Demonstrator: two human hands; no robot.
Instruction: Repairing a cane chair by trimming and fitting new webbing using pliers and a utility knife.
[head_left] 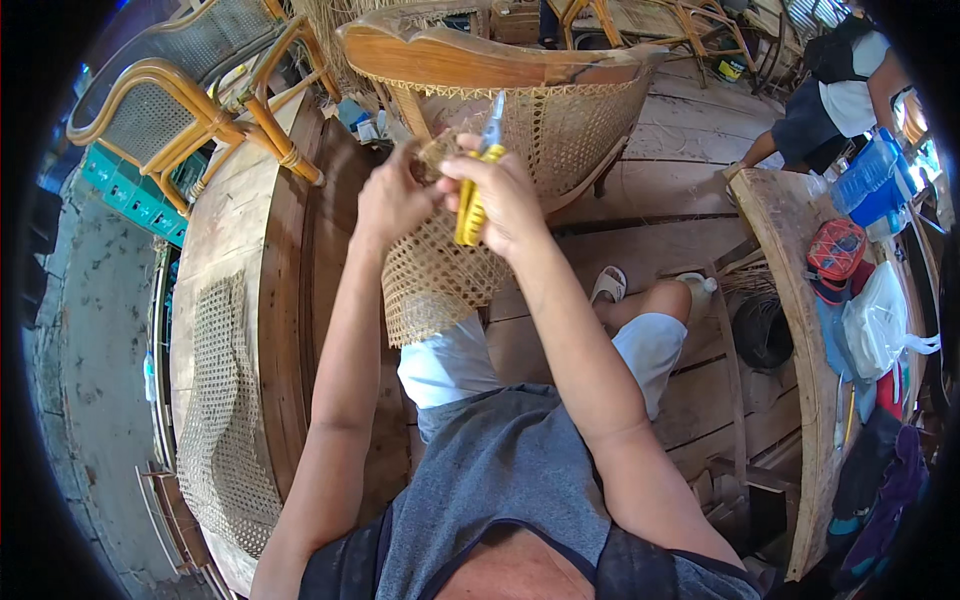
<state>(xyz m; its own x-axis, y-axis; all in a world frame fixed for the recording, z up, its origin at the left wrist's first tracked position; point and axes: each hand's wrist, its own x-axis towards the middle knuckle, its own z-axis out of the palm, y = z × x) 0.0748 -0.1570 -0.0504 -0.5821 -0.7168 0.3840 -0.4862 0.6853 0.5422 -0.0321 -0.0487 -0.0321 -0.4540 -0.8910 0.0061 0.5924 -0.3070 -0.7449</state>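
Observation:
My right hand point(508, 200) is closed round yellow-handled pliers point(468, 212), whose metal jaws point up and away from me. Beside it, my left hand point(385, 205) is closed at the upper end of a woven cane sheet point(440, 285). The sheet hangs below both hands and drapes over my left knee. A frayed tan tangle of cane strands point(435, 152) shows between the hands, slightly blurred. Just beyond them stands a chair with a curved wooden top rail point(500, 68) and an open-weave cane back point(565, 130).
On the left, a wooden bench point(225, 215) bears another cane sheet point(225, 400) and a rattan armchair point(150, 110). At right, a worktable point(790, 220) holds a red pouch point(836, 250), plastic bags and a blue-lidded container. Another person point(835, 95) is at the far right. A black bucket point(762, 330) stands on the planks.

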